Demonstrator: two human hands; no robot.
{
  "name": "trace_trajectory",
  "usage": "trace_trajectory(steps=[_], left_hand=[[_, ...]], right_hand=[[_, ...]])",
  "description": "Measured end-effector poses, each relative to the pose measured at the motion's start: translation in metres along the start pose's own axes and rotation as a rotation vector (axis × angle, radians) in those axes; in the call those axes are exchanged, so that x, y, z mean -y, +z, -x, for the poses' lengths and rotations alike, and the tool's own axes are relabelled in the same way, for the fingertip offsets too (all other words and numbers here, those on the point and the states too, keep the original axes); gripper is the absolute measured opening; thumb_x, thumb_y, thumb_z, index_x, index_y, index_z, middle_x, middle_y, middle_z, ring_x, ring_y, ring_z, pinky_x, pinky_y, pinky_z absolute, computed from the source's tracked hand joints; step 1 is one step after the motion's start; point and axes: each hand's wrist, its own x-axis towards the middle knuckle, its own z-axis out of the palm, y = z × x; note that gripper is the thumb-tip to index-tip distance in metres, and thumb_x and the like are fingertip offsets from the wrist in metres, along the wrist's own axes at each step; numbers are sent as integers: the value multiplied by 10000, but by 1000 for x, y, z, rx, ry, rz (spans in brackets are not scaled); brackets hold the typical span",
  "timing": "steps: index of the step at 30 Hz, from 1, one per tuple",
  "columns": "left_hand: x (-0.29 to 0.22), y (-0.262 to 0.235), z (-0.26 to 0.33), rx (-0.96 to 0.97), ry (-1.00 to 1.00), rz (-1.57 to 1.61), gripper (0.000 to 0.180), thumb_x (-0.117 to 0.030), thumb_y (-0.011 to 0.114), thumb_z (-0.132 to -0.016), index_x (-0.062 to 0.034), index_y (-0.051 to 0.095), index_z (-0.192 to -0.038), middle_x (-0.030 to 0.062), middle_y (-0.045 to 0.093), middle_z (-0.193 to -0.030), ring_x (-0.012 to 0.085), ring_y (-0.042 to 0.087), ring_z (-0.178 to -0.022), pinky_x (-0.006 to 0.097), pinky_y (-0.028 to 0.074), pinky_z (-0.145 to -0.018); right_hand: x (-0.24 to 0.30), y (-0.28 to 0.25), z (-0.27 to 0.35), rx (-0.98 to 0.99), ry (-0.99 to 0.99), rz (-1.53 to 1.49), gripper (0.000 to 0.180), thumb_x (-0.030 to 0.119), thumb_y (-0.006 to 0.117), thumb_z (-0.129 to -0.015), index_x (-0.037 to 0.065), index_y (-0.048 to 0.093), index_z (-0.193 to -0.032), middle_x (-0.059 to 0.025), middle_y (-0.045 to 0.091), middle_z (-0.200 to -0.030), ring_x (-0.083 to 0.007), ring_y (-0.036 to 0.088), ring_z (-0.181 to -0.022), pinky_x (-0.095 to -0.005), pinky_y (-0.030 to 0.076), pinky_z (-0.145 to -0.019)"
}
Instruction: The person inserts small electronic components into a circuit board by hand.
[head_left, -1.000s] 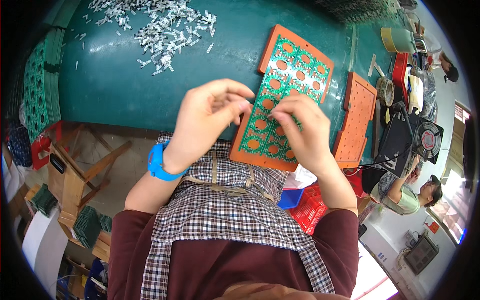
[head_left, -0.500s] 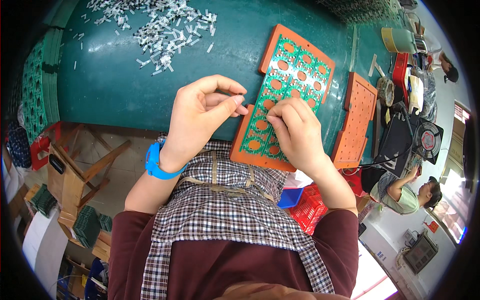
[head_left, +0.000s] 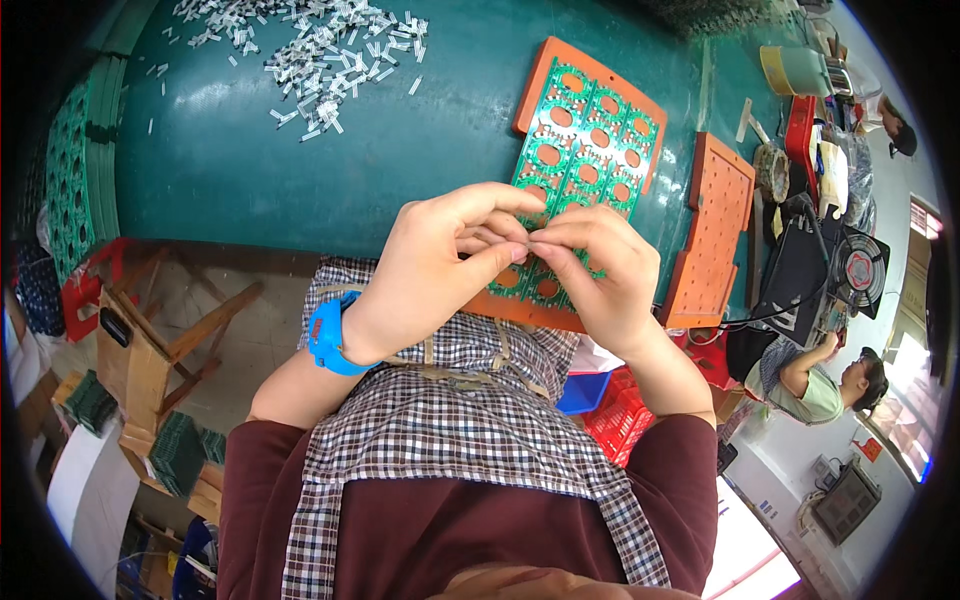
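left hand: the left hand [head_left: 470, 240] is over the board panel's near left part, fingers curled and thumb drawn in narrow, its tips meeting those of the other hand.
right hand: the right hand [head_left: 585, 255] is closed to a narrow pinch, thumb against forefinger, above the same panel; whether a small part sits between the fingertips cannot be told.
board panel: the green board panel [head_left: 570, 165], with rows of round openings, lies on an orange plate [head_left: 533, 100] at the table's near edge, right of the middle; the hands cover part of it.
second plate: a bare orange tray [head_left: 712, 235] dotted with small holes lies to the right of the panel, apart from it, also by the near edge.
loose parts: a scattered heap of small clear parts [head_left: 330, 75] with dark ends lies toward the table's far left corner.
table: the green table [head_left: 230, 190] has stacked green boards [head_left: 75, 180] along its left edge.
wrist: a blue watch [head_left: 335, 335] is on the left wrist.
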Motion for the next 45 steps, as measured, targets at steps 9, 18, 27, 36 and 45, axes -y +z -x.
trace_trajectory(steps=[9,18,27,36,45], left_hand=[[6,-21,-4,-230,130,-101,150,62,602,-863,69,645,-1006,104,661,-956,164,664,-887,268,538,-812],[9,-21,-4,-215,105,-95,93,50,620,-858,66,645,-947,90,661,-920,167,666,-889,268,540,-802],[5,-16,-5,-93,-18,129,229,32,616,-856,51,593,-1084,96,667,-891,117,641,-781,236,527,-728],[1,10,1,130,-52,96,284,30,625,-853,41,595,-1135,81,678,-888,103,634,-779,214,511,-695],[-3,-60,-64,-695,522,-1558,196,-198,706,-791,-67,633,-916,74,588,-843,276,548,-842,400,431,-744]], right_hand=[[3,5,6,130,-5,192,154,-13,672,-761,32,576,-873,-79,576,-875,-265,554,-824,-361,439,-731],[-4,13,10,98,-33,210,179,12,692,-725,48,572,-853,-78,554,-869,-263,539,-823,-375,436,-704],[-6,18,19,6,-306,416,228,108,749,-669,73,623,-856,-32,585,-862,-207,582,-783,-347,434,-681],[0,-1,16,-217,-277,233,233,86,780,-649,67,651,-842,-37,631,-810,-196,603,-700,-307,446,-587],[-10,-11,34,49,67,175,152,-13,683,-743,39,581,-843,-82,572,-856,-280,552,-789,-373,460,-682]])
